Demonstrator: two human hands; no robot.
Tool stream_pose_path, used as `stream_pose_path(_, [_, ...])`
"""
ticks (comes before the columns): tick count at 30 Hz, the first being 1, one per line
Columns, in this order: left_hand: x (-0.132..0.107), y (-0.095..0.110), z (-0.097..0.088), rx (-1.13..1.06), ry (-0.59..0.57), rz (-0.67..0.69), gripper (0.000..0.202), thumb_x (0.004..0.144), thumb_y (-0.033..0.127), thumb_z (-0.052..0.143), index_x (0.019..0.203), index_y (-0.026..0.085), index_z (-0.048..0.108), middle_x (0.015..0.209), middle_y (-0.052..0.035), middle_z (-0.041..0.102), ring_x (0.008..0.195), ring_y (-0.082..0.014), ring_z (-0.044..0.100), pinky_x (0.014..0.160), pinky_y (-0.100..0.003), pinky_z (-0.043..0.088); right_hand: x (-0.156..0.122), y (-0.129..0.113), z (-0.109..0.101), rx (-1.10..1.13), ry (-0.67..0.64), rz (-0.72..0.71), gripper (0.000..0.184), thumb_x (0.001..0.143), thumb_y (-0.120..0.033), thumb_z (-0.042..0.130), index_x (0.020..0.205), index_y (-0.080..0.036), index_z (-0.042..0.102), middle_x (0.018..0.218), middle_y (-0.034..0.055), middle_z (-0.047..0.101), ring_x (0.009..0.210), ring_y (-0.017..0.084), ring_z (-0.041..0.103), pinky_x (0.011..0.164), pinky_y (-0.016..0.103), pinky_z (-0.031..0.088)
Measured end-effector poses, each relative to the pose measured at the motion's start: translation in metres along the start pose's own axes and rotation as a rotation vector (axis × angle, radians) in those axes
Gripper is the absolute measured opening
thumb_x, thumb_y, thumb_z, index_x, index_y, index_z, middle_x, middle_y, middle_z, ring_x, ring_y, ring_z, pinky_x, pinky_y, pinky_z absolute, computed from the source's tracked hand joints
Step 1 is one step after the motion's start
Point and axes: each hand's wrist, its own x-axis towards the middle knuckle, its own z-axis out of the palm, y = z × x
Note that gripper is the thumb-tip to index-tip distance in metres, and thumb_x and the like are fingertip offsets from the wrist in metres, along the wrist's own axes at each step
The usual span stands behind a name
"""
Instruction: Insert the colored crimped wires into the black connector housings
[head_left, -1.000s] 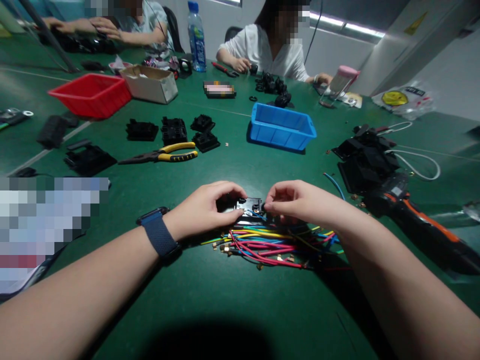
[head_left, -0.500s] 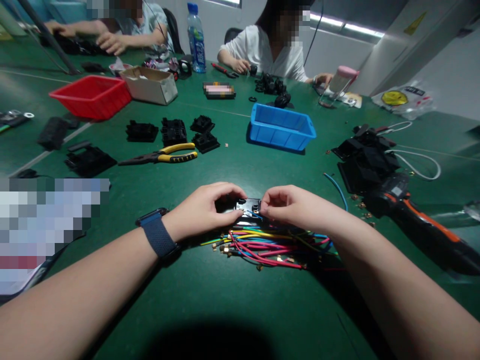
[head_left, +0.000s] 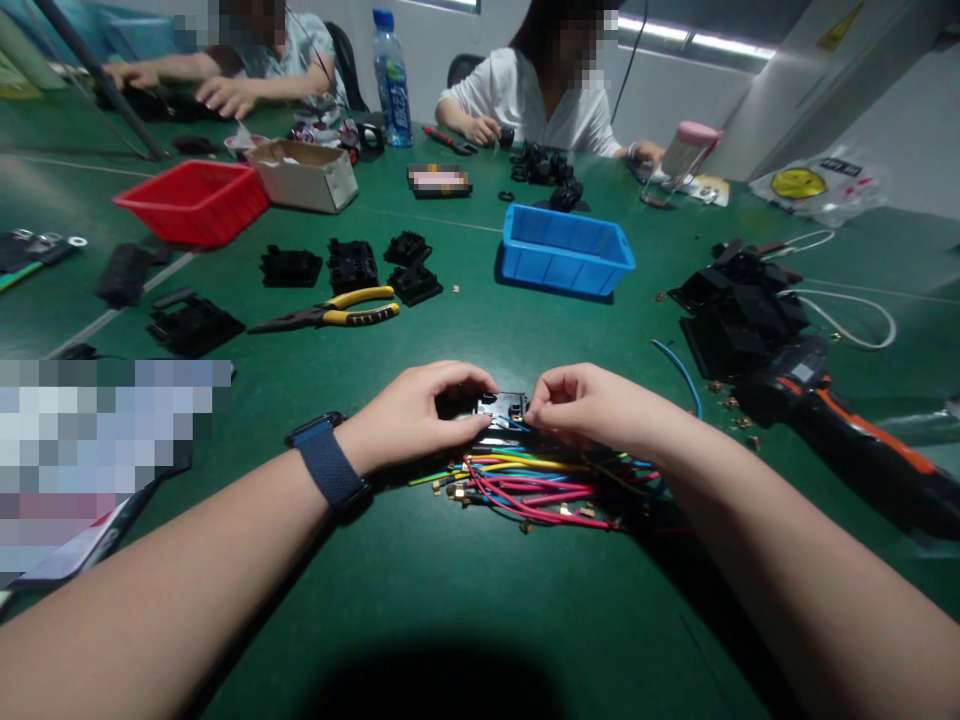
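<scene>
My left hand [head_left: 431, 415] grips the left side of a small black plastic housing [head_left: 504, 437], thumb at the near side and fingers at the far side. At its right end, my right hand [head_left: 577, 405] is closed, thumb and forefinger pinched together at the housing's edge. A short blue wire [head_left: 516, 424] lies on the housing and runs toward that pinch; the fingertips hide what exactly they hold. Just in front lies a bundle of red, yellow, blue and green wires [head_left: 525, 480] with brass-coloured terminals at their ends.
Yellow-handled pliers [head_left: 360, 306] and several black housings [head_left: 352, 264] lie left of centre. A blue bin [head_left: 566, 255], red bin [head_left: 195, 205] and cardboard box [head_left: 307, 178] stand farther back. At right is a black-and-orange power tool [head_left: 847, 430]. Two people sit across the table.
The view has shifted slightly, so most things appear a little farther right. Both hands stay at the black housing; the right fingers sit slightly off its right edge.
</scene>
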Motion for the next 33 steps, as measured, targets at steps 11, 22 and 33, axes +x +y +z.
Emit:
stream_pose_path(11, [0.0003, -0.0003, 0.0004, -0.005, -0.003, -0.002, 0.027, 0.078, 0.029, 0.057, 0.103, 0.018, 0.062, 0.099, -0.0035, 0.065, 0.088, -0.0162, 0.059, 0.079, -0.029, 0.048, -0.0016, -0.0009, 0.0018, 0.014, 0.000, -0.009, 0.010, 0.073, -0.023, 0.057, 0.064, -0.019, 0.052, 0.048, -0.0065, 0.045, 0.040, 0.006, 0.036, 0.039, 0.020, 0.026])
stream_pose_path(22, [-0.0002, -0.0008, -0.0001, 0.079, 0.007, 0.037, 0.026, 0.078, 0.029, 0.059, 0.102, 0.020, 0.061, 0.100, -0.0022, 0.063, 0.092, -0.0171, 0.057, 0.083, -0.031, 0.045, -0.0010, -0.0024, -0.0004, -0.198, -0.008, -0.073, 0.010, 0.076, -0.026, 0.053, 0.069, -0.019, 0.052, 0.057, -0.0042, 0.050, 0.051, 0.009, 0.044, 0.047, 0.022, 0.032])
stream_pose_path(33, [-0.0009, -0.0021, 0.0005, 0.158, 0.019, 0.071, 0.032, 0.077, 0.035, 0.060, 0.105, 0.019, 0.059, 0.103, -0.0034, 0.061, 0.096, -0.0186, 0.054, 0.086, -0.032, 0.044, 0.0023, -0.0002, 0.0043, -0.126, 0.005, -0.076, 0.016, 0.073, -0.028, 0.056, 0.064, -0.019, 0.048, 0.056, -0.0055, 0.045, 0.051, 0.009, 0.039, 0.047, 0.022, 0.028])
